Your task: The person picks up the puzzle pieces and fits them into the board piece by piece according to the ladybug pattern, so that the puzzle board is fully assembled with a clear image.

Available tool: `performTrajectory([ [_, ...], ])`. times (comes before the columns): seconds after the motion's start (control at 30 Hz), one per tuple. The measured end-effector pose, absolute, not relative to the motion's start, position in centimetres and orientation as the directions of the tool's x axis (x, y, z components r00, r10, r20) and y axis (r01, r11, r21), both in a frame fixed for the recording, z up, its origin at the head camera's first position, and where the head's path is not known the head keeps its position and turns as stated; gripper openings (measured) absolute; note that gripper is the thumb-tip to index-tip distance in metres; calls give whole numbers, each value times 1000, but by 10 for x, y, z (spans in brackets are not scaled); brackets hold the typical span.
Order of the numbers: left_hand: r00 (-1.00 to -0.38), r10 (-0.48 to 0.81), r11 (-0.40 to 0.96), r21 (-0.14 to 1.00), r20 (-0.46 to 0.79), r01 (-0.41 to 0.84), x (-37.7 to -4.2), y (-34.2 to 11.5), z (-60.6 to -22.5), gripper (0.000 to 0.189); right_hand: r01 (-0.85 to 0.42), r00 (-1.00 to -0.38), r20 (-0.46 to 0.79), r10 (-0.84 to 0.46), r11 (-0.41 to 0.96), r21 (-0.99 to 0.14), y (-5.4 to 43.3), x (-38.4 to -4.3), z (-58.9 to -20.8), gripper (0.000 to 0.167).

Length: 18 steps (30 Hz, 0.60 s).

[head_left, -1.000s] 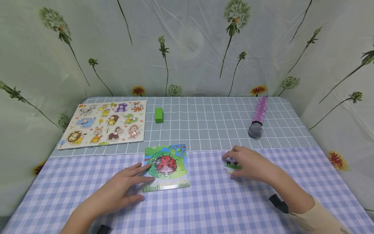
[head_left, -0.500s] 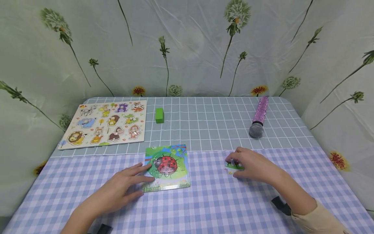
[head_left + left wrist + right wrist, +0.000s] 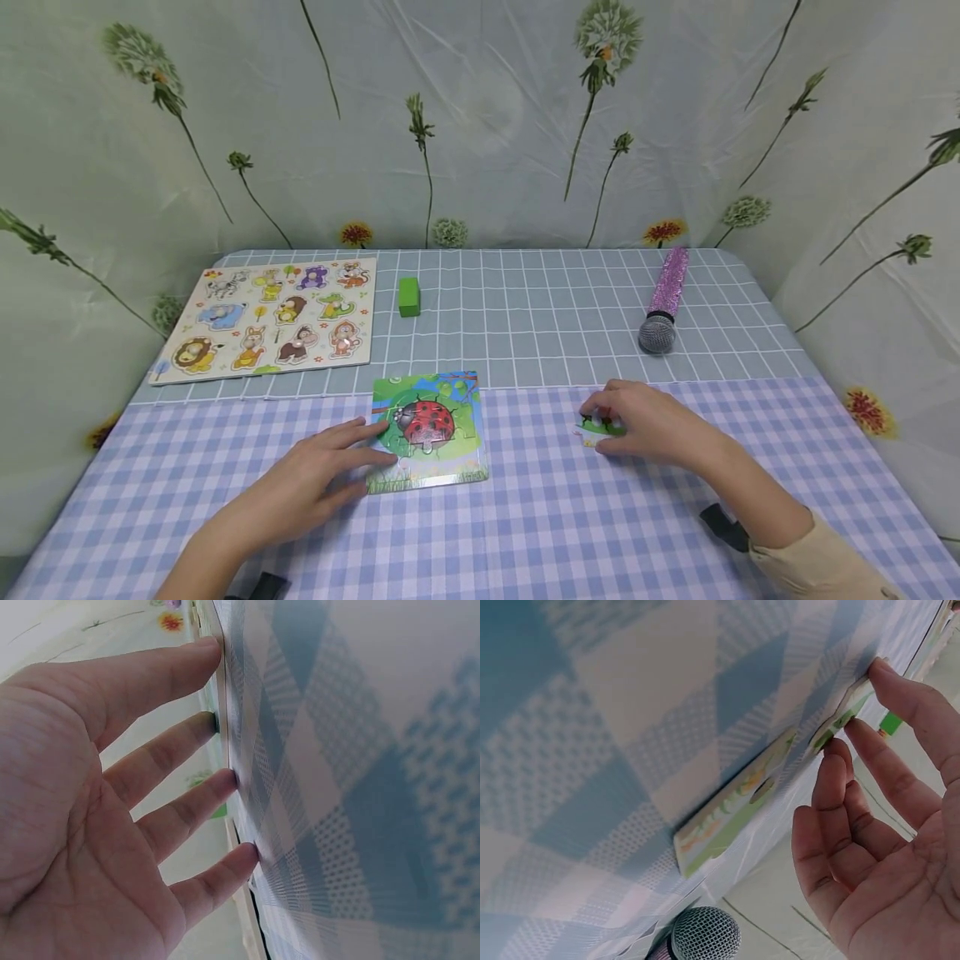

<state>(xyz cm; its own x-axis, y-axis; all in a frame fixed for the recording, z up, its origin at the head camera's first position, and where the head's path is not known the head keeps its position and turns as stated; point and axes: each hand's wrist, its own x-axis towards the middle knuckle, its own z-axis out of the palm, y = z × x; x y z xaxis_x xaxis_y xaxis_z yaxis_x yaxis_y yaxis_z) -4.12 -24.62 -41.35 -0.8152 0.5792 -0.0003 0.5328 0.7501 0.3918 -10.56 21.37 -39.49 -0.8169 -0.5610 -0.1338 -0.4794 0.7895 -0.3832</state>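
Note:
A square ladybug jigsaw puzzle (image 3: 427,421) lies on the checked cloth in the head view. My left hand (image 3: 311,475) rests at its left side, fingers straight and spread, two fingertips over its edge; in the left wrist view the palm of the left hand (image 3: 97,817) faces the camera. To the right, my right hand (image 3: 648,425) pinches a small green-and-white puzzle piece (image 3: 597,431) between thumb and fingers, low at the cloth. The right wrist view also has a second puzzle piece (image 3: 735,810) lying flat beside that hand; in the head view the hand hides it.
An animal puzzle board (image 3: 262,321) lies at the back left, with a green block (image 3: 408,297) beside it. At the back right is a microphone (image 3: 660,312) with a glittery pink handle. A flowered curtain (image 3: 495,125) hangs behind the table.
My right hand has shifted slightly right and toward me, showing more of the puzzle piece, which is in nearly the same place. The left hand and ladybug puzzle have stayed put.

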Motion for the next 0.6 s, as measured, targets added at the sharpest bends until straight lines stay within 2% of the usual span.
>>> performTrajectory([
  [0.27, -813, 581, 745, 390, 17, 541, -41, -247, -414, 43, -506, -807, -120, -578, 782, -363, 218, -104, -394, 42],
  [0.6, -817, 576, 752, 383, 14, 537, -42, -246, -413, 43, -503, -801, -151, -580, 788, -355, 218, -107, -392, 35],
])
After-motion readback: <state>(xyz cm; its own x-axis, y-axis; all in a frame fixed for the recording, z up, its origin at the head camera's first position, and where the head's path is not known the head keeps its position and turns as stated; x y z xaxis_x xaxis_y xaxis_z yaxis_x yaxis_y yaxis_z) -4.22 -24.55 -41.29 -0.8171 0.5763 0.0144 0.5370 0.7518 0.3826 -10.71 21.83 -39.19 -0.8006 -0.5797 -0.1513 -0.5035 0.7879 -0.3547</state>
